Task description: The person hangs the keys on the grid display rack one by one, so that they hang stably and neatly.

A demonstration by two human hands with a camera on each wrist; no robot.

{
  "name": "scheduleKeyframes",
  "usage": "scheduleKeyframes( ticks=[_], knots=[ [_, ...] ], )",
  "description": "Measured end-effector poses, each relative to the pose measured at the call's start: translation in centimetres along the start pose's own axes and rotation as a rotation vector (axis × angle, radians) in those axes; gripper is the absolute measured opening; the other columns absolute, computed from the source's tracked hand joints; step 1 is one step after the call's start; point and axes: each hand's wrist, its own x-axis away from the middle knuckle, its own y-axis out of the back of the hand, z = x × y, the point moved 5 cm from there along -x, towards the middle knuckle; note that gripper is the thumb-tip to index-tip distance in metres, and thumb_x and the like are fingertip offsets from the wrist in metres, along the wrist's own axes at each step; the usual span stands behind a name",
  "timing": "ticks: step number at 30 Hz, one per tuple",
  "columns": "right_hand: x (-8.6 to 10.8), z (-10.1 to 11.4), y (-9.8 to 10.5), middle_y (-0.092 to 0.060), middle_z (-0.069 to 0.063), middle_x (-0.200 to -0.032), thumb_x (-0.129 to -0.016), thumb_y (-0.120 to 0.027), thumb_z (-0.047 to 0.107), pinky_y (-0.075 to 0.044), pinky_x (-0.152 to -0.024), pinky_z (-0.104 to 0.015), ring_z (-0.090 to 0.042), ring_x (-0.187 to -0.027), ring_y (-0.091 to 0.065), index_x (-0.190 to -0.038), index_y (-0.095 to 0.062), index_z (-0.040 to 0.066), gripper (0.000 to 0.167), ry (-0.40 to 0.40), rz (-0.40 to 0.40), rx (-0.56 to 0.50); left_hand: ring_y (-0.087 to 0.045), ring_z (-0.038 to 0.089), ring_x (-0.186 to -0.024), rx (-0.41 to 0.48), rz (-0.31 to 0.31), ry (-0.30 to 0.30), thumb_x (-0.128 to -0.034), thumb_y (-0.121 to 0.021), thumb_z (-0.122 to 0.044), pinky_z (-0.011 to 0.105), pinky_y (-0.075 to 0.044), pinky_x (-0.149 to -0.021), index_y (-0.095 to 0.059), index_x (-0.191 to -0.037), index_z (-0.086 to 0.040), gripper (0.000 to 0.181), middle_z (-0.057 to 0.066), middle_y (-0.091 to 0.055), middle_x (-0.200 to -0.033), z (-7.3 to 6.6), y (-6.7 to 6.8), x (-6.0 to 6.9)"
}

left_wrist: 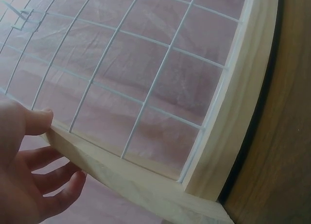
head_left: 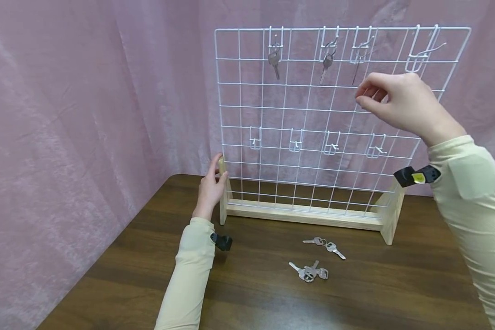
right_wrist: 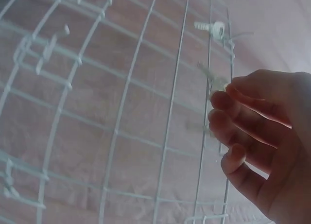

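Three keys [head_left: 274, 58] are already hung up top; the rightmost hook [head_left: 433, 49] and the lower hooks [head_left: 295, 147] are bare, with loose keys [head_left: 309, 272] left on the table [head_left: 128, 275]. The wooden upright [head_left: 223, 208] is gripped by the left hand [head_left: 210, 190]; nothing is seen held by the right hand's [head_left: 404, 101] loosely curled fingers.

Pink draped curtain [head_left: 86, 114] behind brown wood-grain table [head_left: 251, 293].

In the head view, the right sleeve [head_left: 478, 238] is running off at four o'clock, the left sleeve [head_left: 189, 279] at seven. In the right wrist view, the right hand [right_wrist: 267, 141] is partly hiding a blurred key [right_wrist: 214, 77]. The left wrist view is cropping the left hand [left_wrist: 29, 168] at eight o'clock.
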Motion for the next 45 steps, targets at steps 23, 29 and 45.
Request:
scheduleKeyframes(
  ticks=[23,29,45],
  knots=[
    [12.0,2.1,-15.3,-0.068,0.010,-0.079,-0.090,-0.066,0.011,-0.051,-0.067,-0.029,-0.003,-0.074,-0.061,-0.091,-0.067,0.016,0.005,0.063,0.382,-0.272,-0.064,0.039,-0.109,0.012,0.000,-0.002,-0.1015,-0.049,-0.032,0.054,-0.055,-0.083,-0.026,-0.148,-0.041,0.052,0.021,-0.057,-0.135,0.5,0.8,0.0],
    [14.7,1.5,-17.6,-0.065,0.013,-0.079,-0.089,-0.066,0.010,-0.049,-0.065,-0.026,0.001,-0.073,-0.057,-0.090,-0.067,0.014,0.004,0.030,0.449,-0.324,-0.063,0.039,-0.111,0.031,0.015,-0.007,-0.1016,-0.049,-0.031,0.054,-0.055,-0.084,-0.027,-0.148,-0.041,0.052,0.022,-0.056,-0.135,0.4,0.3,-0.1],
    [15.5,1.7,-19.5,-0.069,0.003,-0.086,-0.089,-0.063,0.004,-0.051,-0.068,-0.025,-0.005,-0.079,-0.061,-0.091,-0.065,0.014,0.011,0.070,0.574,-0.416,-0.062,0.038,-0.111,0.037,0.027,-0.010,-0.1013,-0.049,-0.032,0.054,-0.055,-0.085,-0.026,-0.148,-0.040,0.053,0.023,-0.057,-0.133,0.8,1.1,-0.1]
  ],
)
